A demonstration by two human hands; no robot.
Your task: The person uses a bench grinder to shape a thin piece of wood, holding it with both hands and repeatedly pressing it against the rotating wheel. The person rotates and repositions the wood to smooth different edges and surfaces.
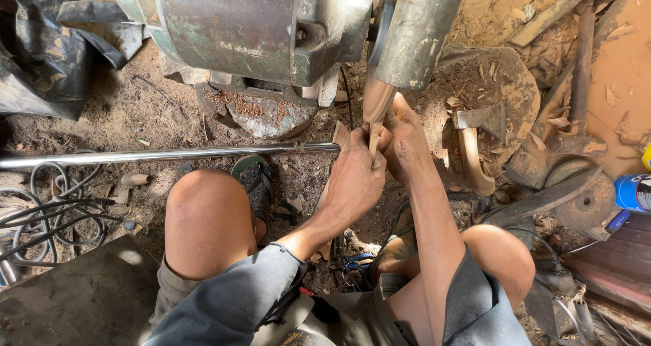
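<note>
Both hands press a wooden piece to a grinding machine.
Left hand (352, 183) and right hand (405, 142) clench the thin wooden piece (376, 108) at its near end, tip up under the wheel guard (417, 30); it looks light, stiff, likely splintery. Farther off sits the motor (237, 27).

Sawdust-strewn dirt floor (156, 115), patchy sunlight

Wooden piece (377, 105): lower end hidden inside fingers of left hand (352, 183) and right hand (405, 142); upper end lost behind the wheel guard (417, 30) above the fingertips. Motor (251, 27) cut by top edge. Blue can (634, 193), far right of fingers, cut by frame edge.
</note>
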